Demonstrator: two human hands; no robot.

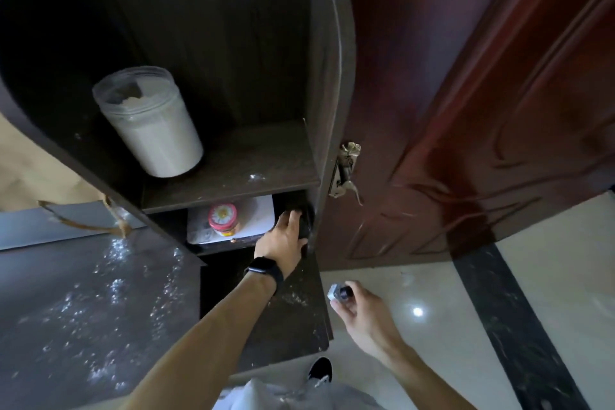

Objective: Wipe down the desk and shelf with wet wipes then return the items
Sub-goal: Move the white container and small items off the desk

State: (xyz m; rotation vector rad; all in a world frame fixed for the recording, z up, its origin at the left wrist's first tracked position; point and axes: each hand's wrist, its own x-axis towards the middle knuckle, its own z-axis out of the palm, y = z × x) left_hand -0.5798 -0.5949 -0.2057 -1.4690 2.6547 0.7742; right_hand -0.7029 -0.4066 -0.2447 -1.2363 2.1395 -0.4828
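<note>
My left hand (282, 245), with a black band on the wrist, reaches into the lower compartment of the dark wooden shelf (233, 173) and grips a black object (304, 221) at its right side. My right hand (362, 311) hangs over the floor, closed around a small dark and silver object (339, 293). A clear jar of white powder (151, 121) stands on the upper shelf board. In the lower compartment a red-lidded jar (223, 220) sits on a white flat thing (259, 210). The grey desk top (83, 309) at lower left is speckled with white dust.
A reddish-brown door (482, 110) with a metal handle (346, 170) stands open just right of the shelf. Glossy tiled floor (432, 303) with a dark stripe lies below it. My black shoe (321, 371) shows at the bottom.
</note>
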